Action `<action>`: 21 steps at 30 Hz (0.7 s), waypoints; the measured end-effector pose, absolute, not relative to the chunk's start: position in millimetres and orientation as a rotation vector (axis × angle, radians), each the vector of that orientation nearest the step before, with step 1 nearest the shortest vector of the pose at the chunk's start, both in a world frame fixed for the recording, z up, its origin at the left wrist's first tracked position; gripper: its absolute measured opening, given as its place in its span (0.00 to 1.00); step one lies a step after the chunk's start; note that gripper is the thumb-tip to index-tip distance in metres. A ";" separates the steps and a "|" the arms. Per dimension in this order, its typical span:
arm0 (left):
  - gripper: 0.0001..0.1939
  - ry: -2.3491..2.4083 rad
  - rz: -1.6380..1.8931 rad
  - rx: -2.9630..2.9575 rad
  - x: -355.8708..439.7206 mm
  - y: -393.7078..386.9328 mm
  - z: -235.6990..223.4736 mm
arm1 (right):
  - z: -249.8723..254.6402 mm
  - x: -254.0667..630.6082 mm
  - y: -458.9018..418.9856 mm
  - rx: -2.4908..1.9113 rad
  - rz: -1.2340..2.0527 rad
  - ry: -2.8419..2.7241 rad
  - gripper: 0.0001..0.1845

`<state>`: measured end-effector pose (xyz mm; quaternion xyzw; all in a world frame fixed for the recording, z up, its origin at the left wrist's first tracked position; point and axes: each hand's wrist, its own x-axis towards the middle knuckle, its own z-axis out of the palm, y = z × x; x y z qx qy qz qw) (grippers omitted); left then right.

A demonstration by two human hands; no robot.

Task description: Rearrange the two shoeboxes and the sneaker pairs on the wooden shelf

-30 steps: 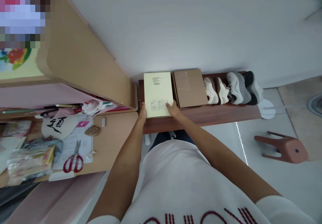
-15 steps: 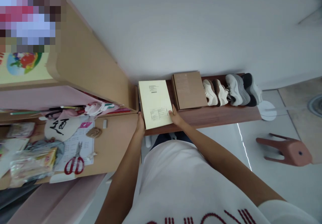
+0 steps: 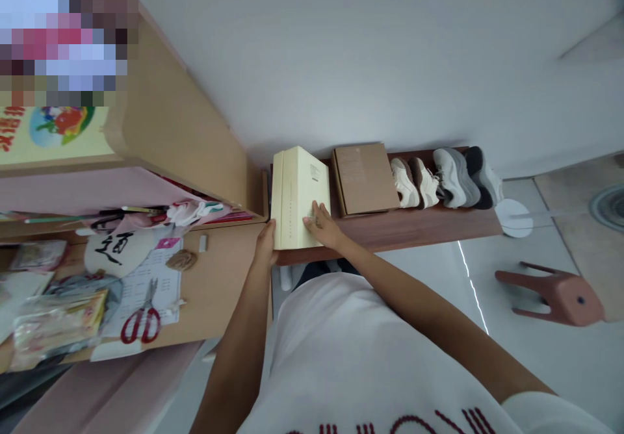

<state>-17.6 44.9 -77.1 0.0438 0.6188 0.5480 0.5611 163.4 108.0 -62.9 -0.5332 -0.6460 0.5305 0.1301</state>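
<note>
A pale yellow flat box (image 3: 297, 190) with printed labels is tipped up on its long edge at the left end of a low brown wooden shelf (image 3: 414, 229). My left hand (image 3: 266, 242) grips its near left corner. My right hand (image 3: 319, 225) presses fingers on its labelled face and holds the near right edge. Both hands are closed on the box. A brown cardboard box (image 3: 365, 177) lies flat just to its right.
Two pairs of sneakers (image 3: 443, 177) line the shelf's right part. A tan desk (image 3: 219, 278) on the left carries red scissors (image 3: 141, 320), papers and packets. A tipped red-brown stool (image 3: 550, 291) lies on the white floor at right. A white wall stands behind.
The yellow box lay flat on the shelf, then slid left and tilted up onto its edge. My right hand moved from its corner onto its face.
</note>
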 end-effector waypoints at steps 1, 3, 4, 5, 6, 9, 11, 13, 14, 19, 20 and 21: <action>0.20 1.427 1.291 0.098 -17.1 46.6 -73.1 | -58.2 161.8 108.6 -1.530 1.586 -1.865 0.50; 0.20 1.414 1.300 0.109 -15.7 49.6 -65.5 | -50.8 159.4 109.5 -1.499 1.647 -1.834 0.53; 0.20 1.424 1.306 0.120 -14.6 50.9 -62.1 | -48.5 158.4 109.9 -1.487 1.666 -1.817 0.54; 0.19 1.440 1.313 0.128 -13.2 52.0 -59.1 | -47.3 157.6 110.4 -1.480 1.680 -1.802 0.56; 0.19 1.457 1.322 0.136 -11.4 52.8 -56.6 | -47.1 157.0 111.1 -1.475 1.688 -1.786 0.57; 0.18 1.496 1.371 0.166 -3.8 54.2 -52.9 | -50.5 157.6 113.7 -1.443 1.705 -1.728 0.57; 0.19 1.522 1.410 0.217 1.7 54.5 -53.6 | -53.5 159.9 115.7 -1.408 1.719 -1.681 0.53; 0.20 1.556 1.435 0.277 5.9 55.0 -56.5 | -55.4 162.8 117.6 -1.372 1.734 -1.644 0.50; 0.21 1.571 1.441 0.297 6.9 55.5 -58.8 | -55.8 163.9 118.5 -1.356 1.740 -1.631 0.48; 0.22 1.470 1.385 0.192 1.2 60.2 -82.3 | -60.3 167.5 120.6 -1.281 1.753 -1.561 0.51; 0.22 1.435 1.355 0.157 -0.5 61.1 -89.5 | -62.4 169.3 120.8 -1.267 1.751 -1.548 0.52; 0.23 1.414 1.318 0.138 -1.5 61.8 -97.2 | -64.8 172.2 121.1 -1.265 1.744 -1.538 0.53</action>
